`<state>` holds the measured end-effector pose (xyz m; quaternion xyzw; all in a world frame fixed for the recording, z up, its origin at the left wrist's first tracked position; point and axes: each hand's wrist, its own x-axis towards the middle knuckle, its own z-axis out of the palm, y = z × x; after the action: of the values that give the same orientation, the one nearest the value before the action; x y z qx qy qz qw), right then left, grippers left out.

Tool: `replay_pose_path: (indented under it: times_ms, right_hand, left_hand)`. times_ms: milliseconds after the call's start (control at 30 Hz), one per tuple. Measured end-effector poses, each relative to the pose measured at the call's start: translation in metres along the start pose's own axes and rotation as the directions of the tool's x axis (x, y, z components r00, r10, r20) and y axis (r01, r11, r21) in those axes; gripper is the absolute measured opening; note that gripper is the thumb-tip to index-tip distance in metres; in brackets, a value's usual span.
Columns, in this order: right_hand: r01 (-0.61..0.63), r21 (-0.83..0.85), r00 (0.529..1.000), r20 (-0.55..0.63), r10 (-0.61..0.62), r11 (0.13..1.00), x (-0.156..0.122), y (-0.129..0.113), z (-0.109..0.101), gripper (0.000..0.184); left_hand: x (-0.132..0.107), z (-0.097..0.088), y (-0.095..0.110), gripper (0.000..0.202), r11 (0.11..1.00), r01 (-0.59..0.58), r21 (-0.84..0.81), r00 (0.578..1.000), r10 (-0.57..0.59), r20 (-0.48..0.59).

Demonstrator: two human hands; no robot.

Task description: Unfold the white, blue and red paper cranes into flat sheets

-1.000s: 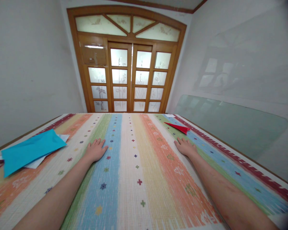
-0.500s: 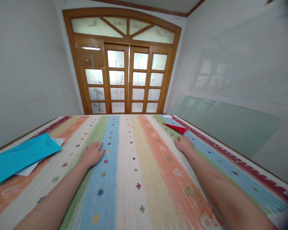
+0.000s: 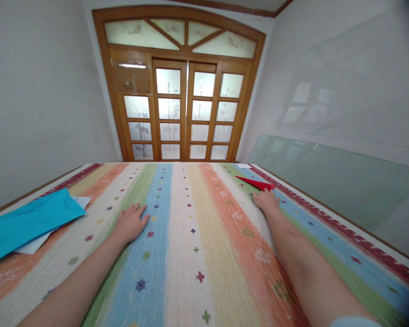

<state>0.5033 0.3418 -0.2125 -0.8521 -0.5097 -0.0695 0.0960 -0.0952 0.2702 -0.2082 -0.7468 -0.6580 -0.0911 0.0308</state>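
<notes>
Right hand [image 3: 267, 200] is reaching red folded paper [image 3: 255, 183], right of centre frame.
Short of it a second ago, it is now overlapping the wide end; grip indeterminable. Left hand [image 3: 130, 223] is lying open, centre-left.

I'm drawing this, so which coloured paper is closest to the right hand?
The red paper, folded to a narrow point, just by the right hand. The blue paper is broader and lies left of the left hand.

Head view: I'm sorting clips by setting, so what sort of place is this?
Probably a room in a home, perhaps for dining: a striped tablecloth lies spread out, wooden doors with patterned, frosted-looking panes stand at the far end, and plain pale walls rise on both sides.
</notes>
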Motion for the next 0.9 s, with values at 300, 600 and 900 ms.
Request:
replay_pose_path:
  times_ms: [300, 600, 900]
  right_hand:
    - [0.038, 0.091, 0.997, -0.074, -0.031, 0.995, -0.022, -0.012, -0.012, 0.051]
    - [0.306, 0.302, 0.951, -0.151, -0.271, 0.903, -0.104, -0.061, -0.035, 0.047]
    - [0.380, 0.774, 0.904, -0.197, -0.379, 0.507, -0.209, -0.146, -0.053, 0.050]
  left_hand:
    - [-0.002, -0.003, 0.002, 0.055, 1.000, -0.013, -0.019, 0.997, 0.011, -0.070]
    - [-0.015, -0.020, 0.011, 0.050, 0.999, 0.009, -0.051, 0.998, -0.012, -0.065]
    - [-0.034, -0.024, 0.028, 0.050, 0.998, 0.058, -0.036, 0.997, -0.060, -0.045]
